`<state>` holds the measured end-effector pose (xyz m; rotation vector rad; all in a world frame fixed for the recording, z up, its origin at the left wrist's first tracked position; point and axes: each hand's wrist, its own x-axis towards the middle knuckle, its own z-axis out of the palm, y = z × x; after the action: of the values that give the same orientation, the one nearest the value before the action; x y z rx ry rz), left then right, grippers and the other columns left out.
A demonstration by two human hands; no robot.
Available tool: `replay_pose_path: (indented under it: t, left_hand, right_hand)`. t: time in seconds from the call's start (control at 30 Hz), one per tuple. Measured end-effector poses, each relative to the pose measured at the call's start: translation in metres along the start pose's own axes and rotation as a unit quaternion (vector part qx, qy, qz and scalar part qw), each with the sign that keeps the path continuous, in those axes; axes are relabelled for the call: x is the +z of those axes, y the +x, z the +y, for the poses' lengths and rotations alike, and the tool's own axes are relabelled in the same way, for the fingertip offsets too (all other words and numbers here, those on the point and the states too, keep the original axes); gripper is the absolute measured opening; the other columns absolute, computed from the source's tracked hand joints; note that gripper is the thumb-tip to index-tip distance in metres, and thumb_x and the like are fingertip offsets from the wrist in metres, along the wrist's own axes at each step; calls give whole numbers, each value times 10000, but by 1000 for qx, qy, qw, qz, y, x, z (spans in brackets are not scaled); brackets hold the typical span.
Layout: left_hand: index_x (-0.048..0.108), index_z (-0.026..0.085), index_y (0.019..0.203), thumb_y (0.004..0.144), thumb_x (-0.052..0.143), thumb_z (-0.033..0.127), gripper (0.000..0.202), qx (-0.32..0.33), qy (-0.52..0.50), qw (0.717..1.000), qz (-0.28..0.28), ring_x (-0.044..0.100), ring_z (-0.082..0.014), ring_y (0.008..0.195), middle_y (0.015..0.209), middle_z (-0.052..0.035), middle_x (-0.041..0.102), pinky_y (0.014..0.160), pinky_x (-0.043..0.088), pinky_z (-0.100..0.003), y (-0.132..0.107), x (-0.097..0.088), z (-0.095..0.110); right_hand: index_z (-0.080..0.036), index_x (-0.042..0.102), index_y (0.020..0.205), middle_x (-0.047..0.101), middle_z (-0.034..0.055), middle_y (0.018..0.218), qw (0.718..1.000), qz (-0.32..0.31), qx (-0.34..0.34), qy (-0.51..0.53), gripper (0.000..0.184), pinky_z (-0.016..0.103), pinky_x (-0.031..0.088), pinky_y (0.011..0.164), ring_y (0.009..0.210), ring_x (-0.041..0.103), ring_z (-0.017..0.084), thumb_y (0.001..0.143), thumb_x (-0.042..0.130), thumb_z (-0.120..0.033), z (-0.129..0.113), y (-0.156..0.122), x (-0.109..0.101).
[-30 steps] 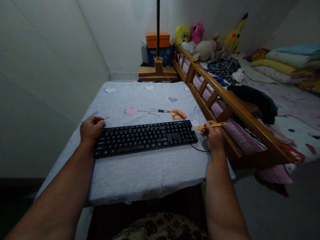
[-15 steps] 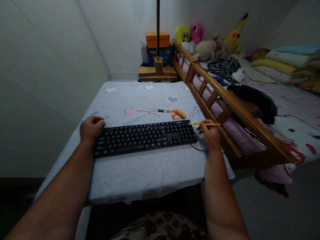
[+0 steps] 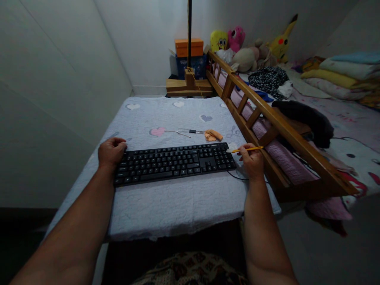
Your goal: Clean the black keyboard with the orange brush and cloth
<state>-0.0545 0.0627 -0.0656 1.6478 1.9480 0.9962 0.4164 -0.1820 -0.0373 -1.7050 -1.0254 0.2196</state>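
A black keyboard point(image 3: 175, 163) lies across the cloth-covered table, its cable leaving from the right side. My left hand point(image 3: 112, 151) is closed at the keyboard's left end, with the fingers curled over its upper left corner. Between the fingertips of my right hand point(image 3: 251, 158) is a small brush point(image 3: 253, 148) with a thin yellow handle and pale bristles. Its tip is over the number keys at the upper right corner; whether it touches them I cannot tell. Behind the keyboard lie a thin wire tool point(image 3: 192, 131) with a black middle piece and a crumpled orange cloth point(image 3: 212, 135).
A wooden bed rail point(image 3: 267, 114) runs along the table's right side. Beyond it are plush toys point(image 3: 244, 59), clothes and folded bedding point(image 3: 350, 73). A wooden stand point(image 3: 189, 84) with a dark pole and an orange box point(image 3: 189, 47) are behind the table.
The brush in my right hand has tilted, its bristle end dropping lower over the number keys. My left hand stays at the keyboard's left end. The whole view has shifted slightly.
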Motion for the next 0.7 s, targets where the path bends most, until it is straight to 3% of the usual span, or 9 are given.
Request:
replay_pose_path:
  t: [0.17, 0.7]
  left_hand:
    - [759, 173, 927, 680, 641, 306, 304, -2, 2, 1000, -3, 621, -199, 811, 836, -21, 695, 902, 542, -337, -2, -1, 5]
    - [753, 174, 942, 687, 640, 340, 324, 6, -5, 1000, -7, 632, -206, 818, 845, -32, 710, 873, 541, -333, 2, 1, -2]
  right_hand:
    - [-263, 624, 814, 652, 5, 695, 999, -15, -21, -34, 262, 299, 478, 594, 663, 634, 199, 893, 620, -513, -3, 1, -5]
    - [-274, 602, 736, 644, 4, 563, 994, -59, -13, -92, 310, 317, 449, 589, 546, 602, 202, 910, 596, -531, -20, -20, -32]
